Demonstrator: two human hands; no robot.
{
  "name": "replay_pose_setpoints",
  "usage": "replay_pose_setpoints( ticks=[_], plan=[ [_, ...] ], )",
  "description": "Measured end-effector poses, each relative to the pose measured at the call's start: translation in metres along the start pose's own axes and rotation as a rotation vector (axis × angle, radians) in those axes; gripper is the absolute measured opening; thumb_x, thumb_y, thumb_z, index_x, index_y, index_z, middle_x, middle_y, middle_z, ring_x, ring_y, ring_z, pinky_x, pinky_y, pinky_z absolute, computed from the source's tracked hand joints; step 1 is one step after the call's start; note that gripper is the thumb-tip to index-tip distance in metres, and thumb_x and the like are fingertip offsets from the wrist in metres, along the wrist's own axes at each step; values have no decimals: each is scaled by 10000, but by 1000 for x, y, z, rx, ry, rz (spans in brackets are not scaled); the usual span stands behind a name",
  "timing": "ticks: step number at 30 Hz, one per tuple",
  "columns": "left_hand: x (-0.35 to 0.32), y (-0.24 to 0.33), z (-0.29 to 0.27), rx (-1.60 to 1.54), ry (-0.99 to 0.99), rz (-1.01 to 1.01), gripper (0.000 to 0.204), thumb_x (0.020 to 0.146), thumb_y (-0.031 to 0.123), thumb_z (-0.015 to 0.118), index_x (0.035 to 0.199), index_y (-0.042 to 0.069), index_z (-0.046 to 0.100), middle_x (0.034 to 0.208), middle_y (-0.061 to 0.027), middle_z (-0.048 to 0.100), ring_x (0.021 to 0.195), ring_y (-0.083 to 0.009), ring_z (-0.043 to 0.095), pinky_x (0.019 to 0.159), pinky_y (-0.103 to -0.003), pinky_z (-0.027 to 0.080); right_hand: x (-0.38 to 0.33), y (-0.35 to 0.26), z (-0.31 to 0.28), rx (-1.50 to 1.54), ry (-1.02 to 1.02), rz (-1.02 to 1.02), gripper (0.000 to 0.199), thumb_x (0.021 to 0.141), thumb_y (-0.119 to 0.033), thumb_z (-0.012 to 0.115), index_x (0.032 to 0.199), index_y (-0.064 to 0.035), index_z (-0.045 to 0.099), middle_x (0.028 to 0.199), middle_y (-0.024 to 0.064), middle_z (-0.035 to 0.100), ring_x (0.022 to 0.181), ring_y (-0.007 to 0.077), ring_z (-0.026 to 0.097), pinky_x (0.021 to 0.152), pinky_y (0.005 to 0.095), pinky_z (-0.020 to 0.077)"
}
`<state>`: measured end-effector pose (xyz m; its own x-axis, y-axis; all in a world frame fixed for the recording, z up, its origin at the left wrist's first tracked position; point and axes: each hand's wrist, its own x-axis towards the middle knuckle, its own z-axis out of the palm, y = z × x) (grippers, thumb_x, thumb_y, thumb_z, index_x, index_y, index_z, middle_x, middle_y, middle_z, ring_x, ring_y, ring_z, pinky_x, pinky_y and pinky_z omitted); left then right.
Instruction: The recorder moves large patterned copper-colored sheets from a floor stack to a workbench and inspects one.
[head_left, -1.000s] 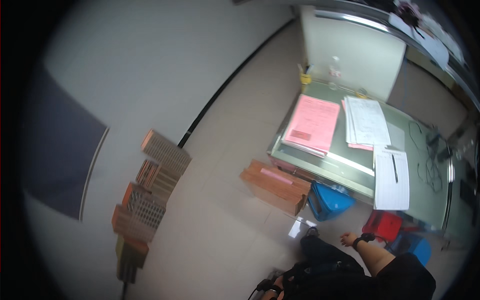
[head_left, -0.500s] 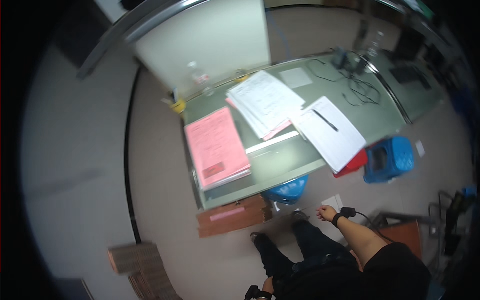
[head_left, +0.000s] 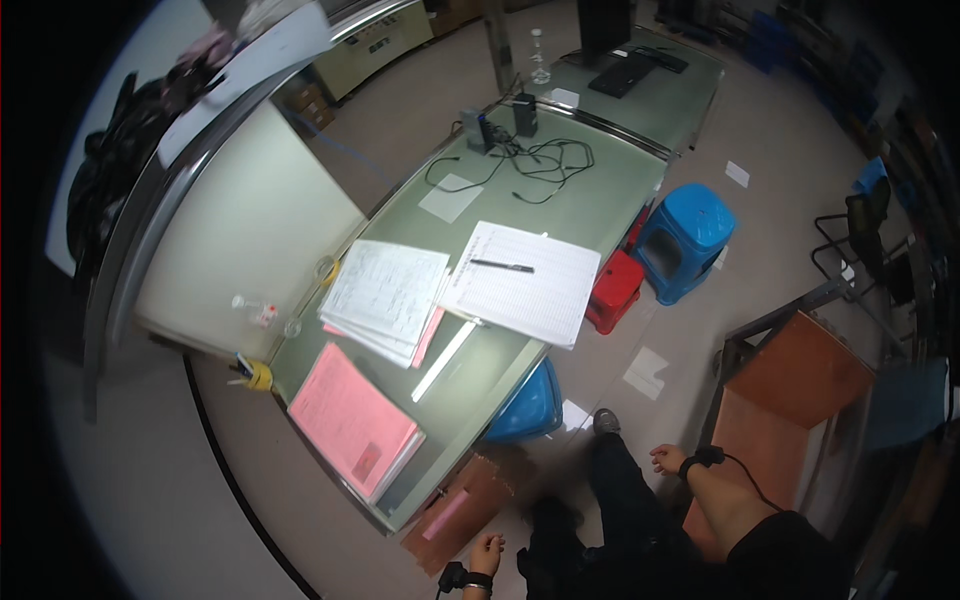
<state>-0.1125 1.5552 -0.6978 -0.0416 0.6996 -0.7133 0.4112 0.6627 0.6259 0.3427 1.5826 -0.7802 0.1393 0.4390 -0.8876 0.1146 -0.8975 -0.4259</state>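
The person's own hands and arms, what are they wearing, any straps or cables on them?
Both hands are bare. The right hand has a black band at its wrist, with a thin black cable trailing from it along the bare forearm; a dark short sleeve covers the upper arm. The left hand also carries a black wrist strap, with a small dark device beside it.

We're in an office workroom: a long glass-topped desk [head_left: 520,300] carries stacks of printed forms [head_left: 385,295] and pink paper [head_left: 350,420], cables [head_left: 530,160] at its far end, a monitor and keyboard [head_left: 625,70] beyond, plastic stools [head_left: 685,240] beside it.
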Motion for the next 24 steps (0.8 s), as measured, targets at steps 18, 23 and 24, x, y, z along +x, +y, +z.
replay_pose_setpoints(
  ticks=[18,23,24],
  plan=[
    [48,234,93,1207,558,179,412,711,159,492,1069,-30,413,1080,-224,407,1018,-370,381,836,-398,333,486,-253,-231,-958,182,-401,289,765,-161,360,1011,-74,483,995,143,529,880,252,534,749,361,417],
    [180,314,132,1046,625,355,499,715,149,473,1147,-45,316,1168,-251,311,1047,-405,344,872,-451,284,491,-350,-196,-772,178,-511,329,747,-148,351,1060,-74,419,1059,156,463,927,290,495,765,382,387],
    [185,300,125,1084,658,366,522,706,175,489,1151,-40,317,1169,-255,312,1058,-407,326,876,-451,276,495,-354,-187,-841,219,-499,354,760,-165,336,1102,-88,385,1088,146,451,931,288,495,768,385,374]
  ],
)
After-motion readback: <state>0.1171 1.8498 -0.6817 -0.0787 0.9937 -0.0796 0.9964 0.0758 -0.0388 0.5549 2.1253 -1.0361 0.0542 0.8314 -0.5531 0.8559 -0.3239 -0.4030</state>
